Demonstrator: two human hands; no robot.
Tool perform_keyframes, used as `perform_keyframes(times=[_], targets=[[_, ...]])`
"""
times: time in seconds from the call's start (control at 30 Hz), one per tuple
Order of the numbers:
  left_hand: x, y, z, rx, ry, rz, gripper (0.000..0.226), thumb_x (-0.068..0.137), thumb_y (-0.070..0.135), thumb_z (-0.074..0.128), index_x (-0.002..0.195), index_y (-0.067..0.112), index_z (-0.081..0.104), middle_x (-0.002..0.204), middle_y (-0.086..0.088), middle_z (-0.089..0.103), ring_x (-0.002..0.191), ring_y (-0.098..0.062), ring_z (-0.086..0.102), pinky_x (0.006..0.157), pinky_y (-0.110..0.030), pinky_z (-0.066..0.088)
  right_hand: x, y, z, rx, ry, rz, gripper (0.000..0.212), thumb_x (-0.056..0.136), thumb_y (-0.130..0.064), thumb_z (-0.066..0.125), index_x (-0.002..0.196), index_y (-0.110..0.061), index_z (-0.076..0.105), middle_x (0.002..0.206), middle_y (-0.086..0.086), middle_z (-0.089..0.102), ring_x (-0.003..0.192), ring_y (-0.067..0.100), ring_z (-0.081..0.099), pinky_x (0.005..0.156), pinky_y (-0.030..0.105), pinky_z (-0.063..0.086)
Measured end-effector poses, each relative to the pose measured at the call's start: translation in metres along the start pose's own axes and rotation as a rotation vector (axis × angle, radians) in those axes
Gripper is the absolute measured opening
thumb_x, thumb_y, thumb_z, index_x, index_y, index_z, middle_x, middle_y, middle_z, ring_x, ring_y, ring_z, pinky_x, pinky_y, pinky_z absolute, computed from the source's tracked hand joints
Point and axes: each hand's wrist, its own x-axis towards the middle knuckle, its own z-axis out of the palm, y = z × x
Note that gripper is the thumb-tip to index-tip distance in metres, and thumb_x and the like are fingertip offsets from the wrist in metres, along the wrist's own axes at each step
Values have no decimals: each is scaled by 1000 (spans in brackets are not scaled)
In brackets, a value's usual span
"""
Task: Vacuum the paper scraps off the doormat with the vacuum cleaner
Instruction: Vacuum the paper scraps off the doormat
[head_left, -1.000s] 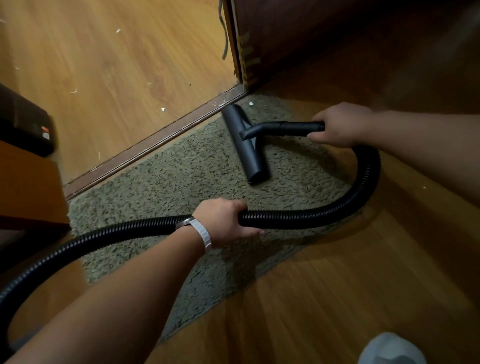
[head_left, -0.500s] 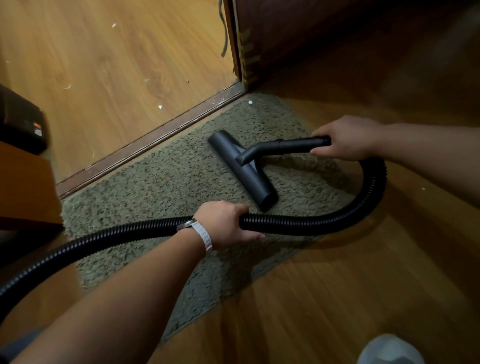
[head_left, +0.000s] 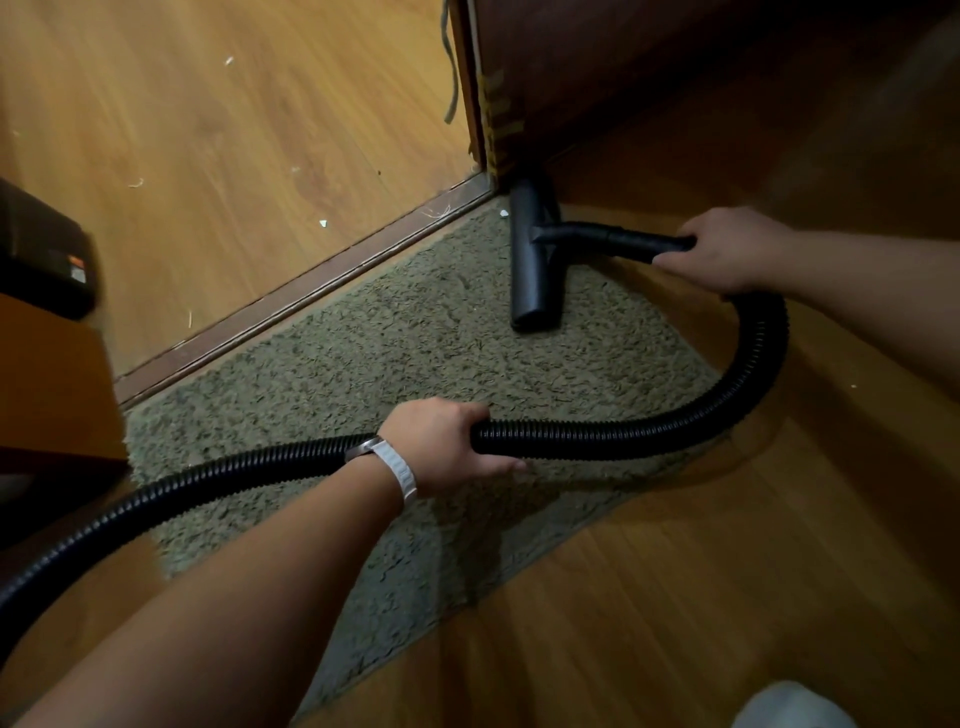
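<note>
A shaggy grey-green doormat (head_left: 363, 358) lies along a wooden door threshold (head_left: 311, 291). The black vacuum nozzle (head_left: 532, 260) rests on the mat's far corner, its far end against the door frame. My right hand (head_left: 727, 249) grips the rigid black tube (head_left: 613, 236) just behind the nozzle. My left hand (head_left: 447, 447), with a white watch band on the wrist, grips the ribbed black hose (head_left: 623, 431), which loops from the tube across the mat and off to the lower left. One small white paper scrap (head_left: 503, 212) lies at the mat's far corner, just left of the nozzle.
Beyond the threshold, light wood floor (head_left: 208, 130) carries a few white scraps (head_left: 323, 223). A dark door (head_left: 597, 67) stands at the top. A black box (head_left: 41, 254) and an orange-brown furniture edge (head_left: 47, 374) sit at the left. A light shoe tip (head_left: 789, 706) shows at bottom right.
The nozzle has been pushed from the middle of the mat back up into the far corner by the door frame, and my right hand moved up with it. My left hand kept its hold on the hose.
</note>
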Motion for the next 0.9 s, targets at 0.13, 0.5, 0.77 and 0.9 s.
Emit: perform_keyframes(times=[0.13, 0.5, 0.77, 0.9], targets=[[-1, 4, 2, -6, 9, 20, 61, 71, 88, 46, 82, 29, 50, 72, 10, 59, 70, -15, 60, 61, -26, 47, 1, -5, -5, -39, -56, -41, 47, 96, -52, 53, 127, -18, 62, 83, 10, 66, 68, 26, 67, 67, 39, 57], [-6, 3, -7, 20, 26, 36, 64, 71, 88, 47, 85, 26, 55, 67, 9, 58, 67, -16, 60, 63, -29, 52, 0, -21, -16, -74, -193, -143, 37, 96, -46, 58, 113, -15, 67, 86, 13, 68, 69, 28, 68, 61, 37, 54], [-10, 8, -1, 16, 21, 39, 61, 72, 87, 46, 81, 27, 49, 68, 9, 57, 66, -15, 58, 60, -28, 50, -1, -23, -12, -141, -34, -184, 39, 95, -54, 53, 118, -24, 64, 83, 5, 64, 72, 23, 62, 66, 37, 51], [-1, 7, -7, -29, 33, -37, 64, 70, 90, 45, 82, 27, 53, 69, 10, 58, 66, -13, 59, 57, -26, 48, 12, -25, -26, -190, 120, -154, 40, 95, -55, 52, 122, -27, 61, 88, 4, 60, 79, 24, 59, 68, 37, 52]])
